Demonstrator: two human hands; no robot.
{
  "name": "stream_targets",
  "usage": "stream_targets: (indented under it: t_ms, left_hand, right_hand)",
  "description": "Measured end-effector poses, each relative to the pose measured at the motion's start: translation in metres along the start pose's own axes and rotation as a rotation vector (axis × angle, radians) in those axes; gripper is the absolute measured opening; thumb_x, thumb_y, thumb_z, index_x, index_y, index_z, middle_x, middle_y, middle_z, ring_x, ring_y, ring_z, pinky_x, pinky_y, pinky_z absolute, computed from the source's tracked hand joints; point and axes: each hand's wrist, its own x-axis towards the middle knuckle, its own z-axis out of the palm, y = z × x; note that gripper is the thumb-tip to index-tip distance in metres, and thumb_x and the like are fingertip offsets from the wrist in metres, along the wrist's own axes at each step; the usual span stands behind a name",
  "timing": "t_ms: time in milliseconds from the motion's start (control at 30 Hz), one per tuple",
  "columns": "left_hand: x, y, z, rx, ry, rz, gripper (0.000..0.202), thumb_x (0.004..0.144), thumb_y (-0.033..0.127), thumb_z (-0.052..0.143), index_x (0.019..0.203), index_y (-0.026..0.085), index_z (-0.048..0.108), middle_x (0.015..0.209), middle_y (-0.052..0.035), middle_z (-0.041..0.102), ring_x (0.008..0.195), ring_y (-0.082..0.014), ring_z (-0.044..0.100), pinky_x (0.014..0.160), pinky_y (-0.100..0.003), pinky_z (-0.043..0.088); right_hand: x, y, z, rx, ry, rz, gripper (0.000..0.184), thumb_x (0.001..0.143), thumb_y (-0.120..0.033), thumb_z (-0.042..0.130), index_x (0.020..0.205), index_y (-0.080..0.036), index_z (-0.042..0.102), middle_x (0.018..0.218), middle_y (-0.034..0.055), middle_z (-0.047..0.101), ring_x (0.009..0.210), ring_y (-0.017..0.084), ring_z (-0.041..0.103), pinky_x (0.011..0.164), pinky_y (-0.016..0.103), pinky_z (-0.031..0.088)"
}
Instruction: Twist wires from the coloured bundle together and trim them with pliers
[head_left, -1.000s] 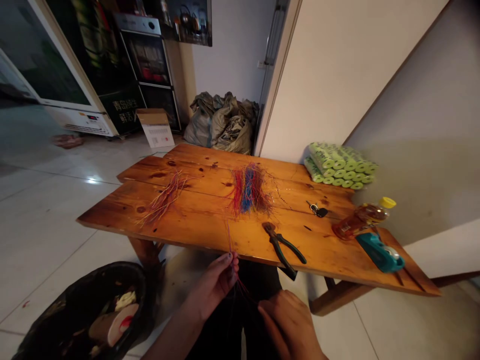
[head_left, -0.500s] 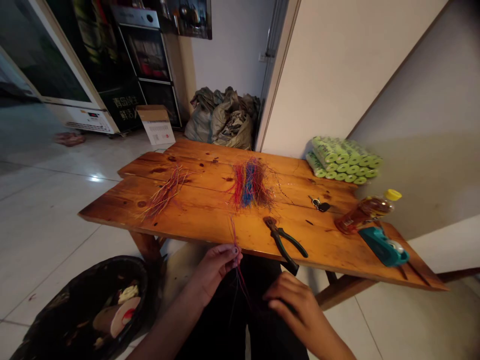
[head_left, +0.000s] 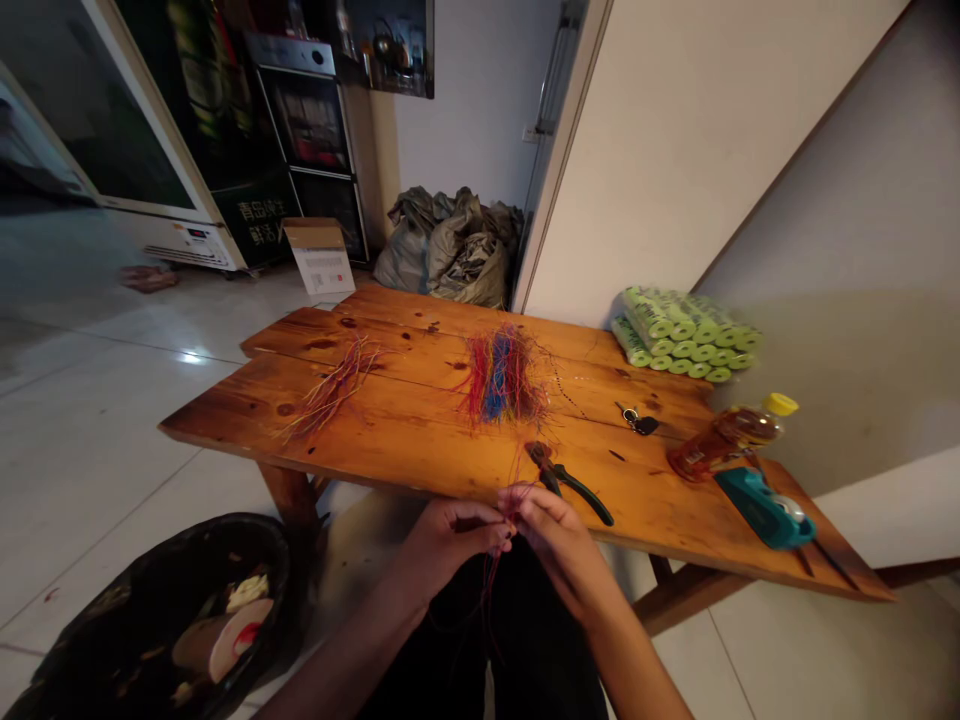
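My left hand [head_left: 461,538] is closed in a pinch on a few thin reddish-purple wires [head_left: 490,580], whose loose ends hang over my lap. Fingertips of my right hand [head_left: 559,540] meet the left ones and pinch the same wires, which also stick up above the fingers. Just beyond my right hand, green-handled pliers [head_left: 577,490] lie on the wooden table [head_left: 420,450]. Farther back on the tabletop is a dense bundle of red, blue and yellow wires [head_left: 499,375]. A looser bunch of wires [head_left: 337,385] lies to the left.
On the table's right are keys [head_left: 637,420], a bottle with a yellow cap [head_left: 727,440], a teal tape dispenser [head_left: 765,508] and stacked green-wrapped rolls [head_left: 682,330]. A black-lined bin [head_left: 255,540] stands at lower left. Grey sacks [head_left: 450,245] sit behind the table.
My right hand has come up and left from my lap to meet the left hand, and now pinches the wires too. The left hand has shifted slightly right and down.
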Motion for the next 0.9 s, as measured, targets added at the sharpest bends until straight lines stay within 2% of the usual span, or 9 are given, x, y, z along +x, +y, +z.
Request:
stream_targets:
  t_ms: [133,233,367,500,633,900]
  left_hand:
    - [0.000,-0.003,0.000,0.021,0.007,0.004,0.007,0.062,0.023,0.069,0.065,0.016,0.071,0.063,-0.0029,0.068,0.060,-0.0130,0.059,0.066,-0.025,0.045]
    - [0.000,-0.004,0.001,0.048,-0.012,-0.003,0.011,0.063,0.025,0.069,0.067,0.015,0.071,0.065,-0.0036,0.069,0.063,-0.0140,0.060,0.069,-0.026,0.046]
    - [-0.001,-0.004,0.002,0.078,-0.029,-0.019,0.014,0.062,0.027,0.069,0.068,0.014,0.071,0.064,-0.0033,0.069,0.064,-0.0141,0.060,0.069,-0.027,0.046]
    - [-0.002,-0.004,0.000,0.082,-0.023,-0.025,0.015,0.062,0.028,0.069,0.068,0.014,0.071,0.065,-0.0031,0.070,0.062,-0.0138,0.060,0.068,-0.027,0.047]
    - [-0.004,-0.006,-0.002,0.122,-0.057,-0.012,0.013,0.064,0.027,0.068,0.069,0.015,0.071,0.064,-0.0026,0.070,0.062,-0.0133,0.060,0.067,-0.026,0.046]
    - [-0.006,-0.007,-0.004,0.237,-0.116,0.023,0.014,0.068,0.029,0.065,0.068,0.016,0.071,0.067,-0.0031,0.071,0.067,-0.0148,0.062,0.070,-0.026,0.046]
  right_hand:
    - [0.003,-0.002,0.002,0.091,0.015,0.025,0.019,0.071,-0.036,0.068,0.079,-0.019,0.069,0.070,0.0018,0.061,0.065,0.012,0.054,0.063,0.024,0.045]
    - [0.008,-0.006,0.004,0.113,0.037,0.003,0.017,0.068,-0.035,0.071,0.075,-0.019,0.068,0.067,0.0000,0.057,0.062,0.010,0.050,0.060,0.022,0.042]
    - [0.016,-0.016,0.004,0.125,0.027,-0.016,0.016,0.072,-0.035,0.067,0.079,-0.020,0.069,0.072,0.0003,0.058,0.065,0.010,0.050,0.062,0.021,0.042]
    - [0.025,-0.033,0.002,0.101,-0.024,-0.084,0.024,0.078,-0.039,0.060,0.093,-0.022,0.068,0.087,0.0040,0.062,0.077,0.013,0.052,0.065,0.023,0.043]
    - [0.035,-0.053,0.002,0.047,-0.045,-0.102,0.028,0.080,-0.041,0.057,0.099,-0.023,0.068,0.090,0.0045,0.063,0.078,0.013,0.053,0.067,0.024,0.043]
    - [0.050,-0.075,0.004,-0.045,0.012,-0.113,0.015,0.071,-0.034,0.068,0.079,-0.021,0.072,0.081,0.0011,0.067,0.073,0.009,0.054,0.066,0.020,0.041]
